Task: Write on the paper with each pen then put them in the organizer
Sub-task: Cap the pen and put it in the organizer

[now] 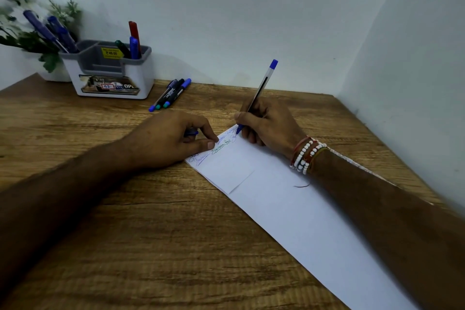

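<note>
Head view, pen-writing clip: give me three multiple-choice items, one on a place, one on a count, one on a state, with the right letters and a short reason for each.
1. Where do the loose pens lie?
A. on the paper
B. on the table between organizer and hands
C. inside the organizer

2. How many loose pens lie there?
A. one
B. three
C. six

3. What is the right hand doing?
A. holding a pen, tip on the paper
B. resting empty
C. reaching into the organizer

Answers:
1 B, they lie on the table right of the organizer.
2 B, three barrels lie side by side.
3 A, the blue pen touches the paper while the left hand steadies the sheet.
</note>
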